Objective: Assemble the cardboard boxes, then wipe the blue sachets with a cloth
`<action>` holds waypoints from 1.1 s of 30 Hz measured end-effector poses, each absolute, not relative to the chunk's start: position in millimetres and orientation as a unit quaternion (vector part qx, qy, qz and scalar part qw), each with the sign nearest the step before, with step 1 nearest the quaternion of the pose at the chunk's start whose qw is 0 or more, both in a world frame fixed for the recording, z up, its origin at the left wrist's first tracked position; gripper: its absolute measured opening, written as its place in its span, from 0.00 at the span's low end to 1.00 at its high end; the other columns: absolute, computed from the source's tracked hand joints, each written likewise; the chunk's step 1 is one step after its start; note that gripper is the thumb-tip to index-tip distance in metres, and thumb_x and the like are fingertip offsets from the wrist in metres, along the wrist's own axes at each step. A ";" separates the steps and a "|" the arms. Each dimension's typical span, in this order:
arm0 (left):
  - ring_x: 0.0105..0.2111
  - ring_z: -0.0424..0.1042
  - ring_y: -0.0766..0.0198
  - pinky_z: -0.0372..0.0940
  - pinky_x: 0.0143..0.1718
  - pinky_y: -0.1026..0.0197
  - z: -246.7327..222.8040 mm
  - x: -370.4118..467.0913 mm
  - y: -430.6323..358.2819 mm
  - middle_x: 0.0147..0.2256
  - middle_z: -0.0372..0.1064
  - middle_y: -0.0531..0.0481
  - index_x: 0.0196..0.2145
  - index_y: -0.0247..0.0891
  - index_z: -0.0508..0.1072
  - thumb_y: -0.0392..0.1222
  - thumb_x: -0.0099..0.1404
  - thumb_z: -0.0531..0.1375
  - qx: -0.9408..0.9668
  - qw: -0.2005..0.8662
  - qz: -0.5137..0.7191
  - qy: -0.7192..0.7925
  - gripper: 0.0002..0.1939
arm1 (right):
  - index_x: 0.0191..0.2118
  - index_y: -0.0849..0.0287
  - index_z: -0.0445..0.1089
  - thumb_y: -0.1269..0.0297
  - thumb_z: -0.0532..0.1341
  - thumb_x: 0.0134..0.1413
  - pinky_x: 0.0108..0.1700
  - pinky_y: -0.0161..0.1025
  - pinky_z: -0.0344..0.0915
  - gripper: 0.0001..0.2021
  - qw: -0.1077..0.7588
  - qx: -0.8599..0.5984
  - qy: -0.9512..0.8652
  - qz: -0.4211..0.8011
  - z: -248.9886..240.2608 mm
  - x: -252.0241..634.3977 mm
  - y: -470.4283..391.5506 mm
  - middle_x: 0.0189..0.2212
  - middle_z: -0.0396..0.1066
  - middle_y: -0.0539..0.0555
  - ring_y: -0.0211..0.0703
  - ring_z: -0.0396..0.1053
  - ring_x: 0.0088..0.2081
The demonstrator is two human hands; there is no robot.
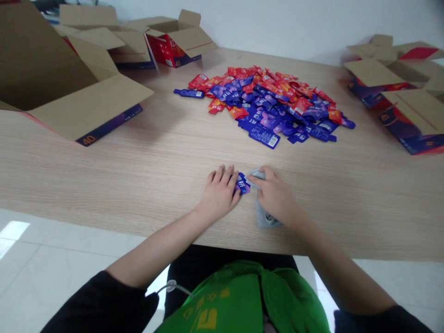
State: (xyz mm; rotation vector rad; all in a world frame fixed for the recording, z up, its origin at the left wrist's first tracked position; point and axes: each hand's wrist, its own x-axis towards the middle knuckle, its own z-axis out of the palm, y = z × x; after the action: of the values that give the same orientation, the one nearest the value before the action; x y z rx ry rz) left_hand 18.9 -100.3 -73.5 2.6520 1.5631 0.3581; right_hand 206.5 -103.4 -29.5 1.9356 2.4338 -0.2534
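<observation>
Flat on the table near its front edge lies a blue-purple packet with white characters. My left hand rests over its left part, palm down, fingers stretched out. Just right of the packet, my right hand pinches a grey cloth and holds it against the packet's right end. More of the cloth hangs out below the right palm onto the table. Farther back sits a large heap of blue packets and red packets, piled over one another.
Open cardboard boxes stand at the left, at the back left and at the right of the wooden table. A white wall runs behind the table.
</observation>
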 end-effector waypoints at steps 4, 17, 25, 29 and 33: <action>0.67 0.56 0.39 0.57 0.63 0.41 -74.4 18.7 -100.5 0.68 0.58 0.37 0.65 0.31 0.66 0.48 0.74 0.51 0.855 0.021 0.116 0.505 0.28 | 0.61 0.47 0.72 0.74 0.52 0.60 0.45 0.48 0.74 0.27 0.026 0.635 0.769 -0.067 -28.6 212.1 -105.9 0.62 0.61 0.61 0.57 0.68 0.55; 0.67 0.58 0.39 0.57 0.63 0.40 -76.2 19.1 -100.2 0.68 0.59 0.37 0.65 0.31 0.66 0.48 0.74 0.51 0.854 0.016 0.117 0.507 0.28 | 0.60 0.48 0.73 0.75 0.53 0.60 0.47 0.46 0.73 0.27 -0.010 0.635 0.769 -0.075 -24.7 222.6 -108.8 0.61 0.61 0.60 0.55 0.67 0.56; 0.67 0.58 0.39 0.57 0.63 0.41 -74.8 19.0 -100.4 0.68 0.59 0.36 0.65 0.31 0.66 0.48 0.74 0.51 0.854 0.015 0.116 0.508 0.28 | 0.61 0.46 0.72 0.74 0.52 0.60 0.46 0.46 0.73 0.28 -0.004 0.607 0.790 -0.085 -27.8 202.9 -110.7 0.62 0.61 0.59 0.54 0.68 0.56; 0.67 0.57 0.39 0.57 0.63 0.41 -75.7 17.6 -100.5 0.68 0.58 0.37 0.66 0.31 0.66 0.49 0.74 0.51 0.855 0.019 0.117 0.504 0.28 | 0.60 0.46 0.73 0.74 0.53 0.60 0.44 0.47 0.74 0.27 0.036 0.624 0.776 -0.080 -24.8 209.6 -107.0 0.60 0.62 0.60 0.56 0.68 0.55; 0.67 0.56 0.39 0.56 0.64 0.41 -76.6 17.9 -100.5 0.68 0.58 0.37 0.66 0.31 0.65 0.48 0.74 0.51 0.854 0.019 0.117 0.506 0.28 | 0.61 0.46 0.72 0.75 0.54 0.59 0.43 0.48 0.74 0.28 0.066 0.641 0.762 -0.066 -19.5 218.6 -106.6 0.60 0.63 0.61 0.58 0.68 0.54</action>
State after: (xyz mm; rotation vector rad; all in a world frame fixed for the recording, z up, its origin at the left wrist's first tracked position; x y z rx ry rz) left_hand 17.9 -100.5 -76.6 2.6510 1.5708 0.3647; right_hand 218.6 -106.6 -19.5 1.9336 2.2982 -0.1991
